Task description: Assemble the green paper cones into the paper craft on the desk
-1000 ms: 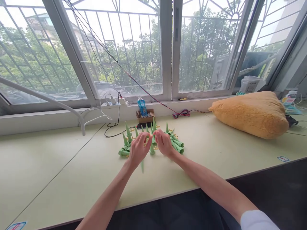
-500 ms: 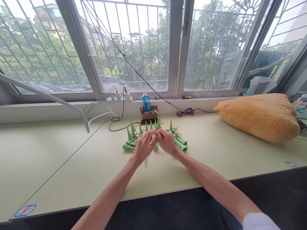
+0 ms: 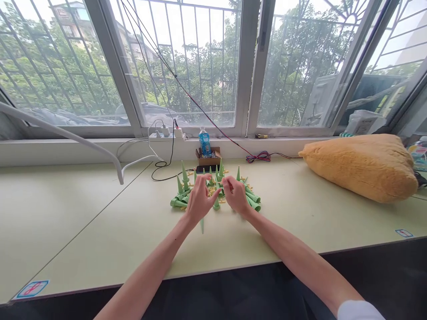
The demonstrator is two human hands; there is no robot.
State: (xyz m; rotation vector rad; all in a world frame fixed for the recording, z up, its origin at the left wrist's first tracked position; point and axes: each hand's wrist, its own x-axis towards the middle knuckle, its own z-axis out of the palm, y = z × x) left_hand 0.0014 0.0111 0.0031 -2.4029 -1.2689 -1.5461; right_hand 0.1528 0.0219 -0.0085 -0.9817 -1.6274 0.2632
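Observation:
My left hand (image 3: 200, 198) hovers over the pile with its thumb and fingers spread apart and nothing between them. Close beside it, my right hand (image 3: 234, 194) has its fingertips pinched together; a tiny pale piece seems to poke out of the pinch, too small to name. Under and around both hands are several green plastic cone-shaped spikes with small yellow pieces. Some stand point up, like the tall spike (image 3: 184, 172) at the left. Others lie on their sides, like the spikes (image 3: 252, 200) by my right wrist. My hands hide the middle of the pile.
A blue-labelled bottle (image 3: 204, 142) stands in a small cardboard box (image 3: 213, 161) behind the pile, with a dark phone (image 3: 204, 169) before it. Coiled cables (image 3: 258, 156) lie by the sill. An orange plush cushion (image 3: 358, 166) rests at right; a white bent tube (image 3: 100, 151) reaches in from the left.
My hands were touching at the fingertips and have come apart. My left fingers have spread, while my right hand has drawn slightly to the right and stays pinched.

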